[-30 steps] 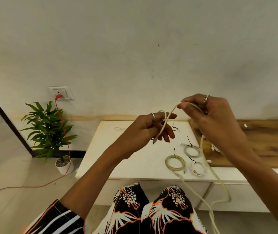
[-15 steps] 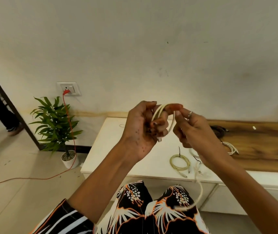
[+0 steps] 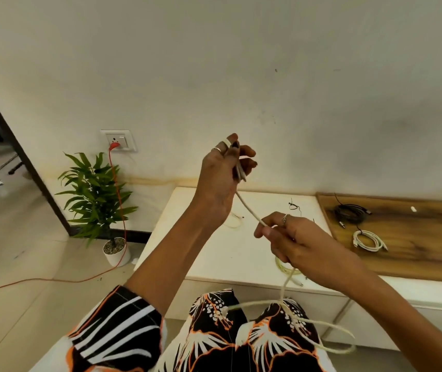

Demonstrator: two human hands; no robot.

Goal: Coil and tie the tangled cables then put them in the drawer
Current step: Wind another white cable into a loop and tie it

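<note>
Potted plant (image 3: 95, 200) on floor; orange cord (image 3: 118, 200) in wall socket (image 3: 118, 140).

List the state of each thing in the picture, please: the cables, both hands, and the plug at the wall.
Cream cable: partly coiled, its tail loose over the lap.
Left hand: raised, closed on the coil.
Right hand: closed on the cable.
Black cable: coiled, on the wooden top.
White cable: coiled, beside it.
Orange plug: in the socket.

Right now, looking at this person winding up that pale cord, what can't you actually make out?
- How many loops the left hand holds: its fingers cover the cream cable.
- The cable's grip inside the right hand: hidden by the knuckles.
- The yellowish coil on the white cabinet: mostly behind the right hand.
- The drawer: no front can be made out.
</note>
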